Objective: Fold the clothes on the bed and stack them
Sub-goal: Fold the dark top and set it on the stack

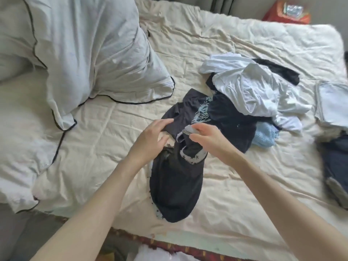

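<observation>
A dark garment (pixel 175 185) with a pale starred lining and a light print lies crumpled in the middle of the bed (pixel 235 185). My right hand (pixel 209 140) pinches its pale neck edge near the label. My left hand (pixel 152 136) is beside it, fingers and thumb around a dark fold of the same garment. Behind lies a loose pile of clothes: a white shirt (pixel 250 91), a dark piece (pixel 231 117), a light blue knit (pixel 265 136) and a black strip (pixel 280 72).
A white duvet with black piping (pixel 84 53) is bunched at the left. At the right edge sit a folded pale stack (pixel 333 106) and a dark folded item (pixel 337 166). A red box (pixel 286 12) stands beyond the far corner.
</observation>
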Tool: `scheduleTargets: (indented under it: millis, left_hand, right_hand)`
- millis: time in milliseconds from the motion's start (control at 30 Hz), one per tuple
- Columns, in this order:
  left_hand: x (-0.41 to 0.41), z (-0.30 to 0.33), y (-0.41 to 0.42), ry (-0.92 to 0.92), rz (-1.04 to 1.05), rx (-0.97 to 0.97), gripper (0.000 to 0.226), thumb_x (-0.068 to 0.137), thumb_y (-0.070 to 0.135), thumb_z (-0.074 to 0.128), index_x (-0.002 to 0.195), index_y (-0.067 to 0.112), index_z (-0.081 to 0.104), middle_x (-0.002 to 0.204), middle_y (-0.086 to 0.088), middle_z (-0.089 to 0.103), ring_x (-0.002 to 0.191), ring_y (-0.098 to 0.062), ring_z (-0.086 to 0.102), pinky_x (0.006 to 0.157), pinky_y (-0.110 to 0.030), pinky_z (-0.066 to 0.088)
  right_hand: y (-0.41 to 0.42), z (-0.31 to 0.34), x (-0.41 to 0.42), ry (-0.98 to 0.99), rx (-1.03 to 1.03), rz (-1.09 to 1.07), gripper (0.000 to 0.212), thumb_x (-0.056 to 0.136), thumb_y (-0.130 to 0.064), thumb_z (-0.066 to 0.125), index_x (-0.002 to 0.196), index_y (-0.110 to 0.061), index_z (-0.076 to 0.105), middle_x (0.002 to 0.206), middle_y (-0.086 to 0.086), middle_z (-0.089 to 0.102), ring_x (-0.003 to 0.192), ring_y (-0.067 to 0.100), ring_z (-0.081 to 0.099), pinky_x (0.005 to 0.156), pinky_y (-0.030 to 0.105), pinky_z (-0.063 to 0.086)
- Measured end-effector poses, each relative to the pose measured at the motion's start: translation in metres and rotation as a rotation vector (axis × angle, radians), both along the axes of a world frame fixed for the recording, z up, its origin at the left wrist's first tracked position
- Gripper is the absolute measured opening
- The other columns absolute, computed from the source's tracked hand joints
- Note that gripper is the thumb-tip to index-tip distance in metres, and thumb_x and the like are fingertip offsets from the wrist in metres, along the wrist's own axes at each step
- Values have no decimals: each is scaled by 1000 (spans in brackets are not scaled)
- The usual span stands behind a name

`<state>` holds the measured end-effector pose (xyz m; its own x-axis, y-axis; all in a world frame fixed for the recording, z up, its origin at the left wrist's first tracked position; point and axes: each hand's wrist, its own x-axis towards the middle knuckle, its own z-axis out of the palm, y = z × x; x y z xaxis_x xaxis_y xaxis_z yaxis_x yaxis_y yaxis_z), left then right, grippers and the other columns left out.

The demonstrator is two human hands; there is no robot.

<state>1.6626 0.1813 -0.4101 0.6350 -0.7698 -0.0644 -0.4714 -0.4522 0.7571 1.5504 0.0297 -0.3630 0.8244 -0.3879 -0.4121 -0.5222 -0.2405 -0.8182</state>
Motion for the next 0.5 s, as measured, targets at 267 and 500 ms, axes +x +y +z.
scheduleTargets:
  millis: [267,500]
  left_hand:
    - [-2,131,33,-62,-144,-108,29,89,16,64,118,20,62,110,13,63,102,1,54,86,-9,38]
    - [1,238,87,-178,-90,-58,17,83,29,70,82,22,55,76,7,53,72,-7,50,73,-22,40]
  right_hand:
    - [51,151,7,-157,-372,277,15,82,-7,54,84,-19,63,73,-8,57,63,4,49,56,21,36]
    - [55,219,3,-298,-822,387,29,84,2,48,106,-11,62,101,-1,51,90,15,46,67,19,27]
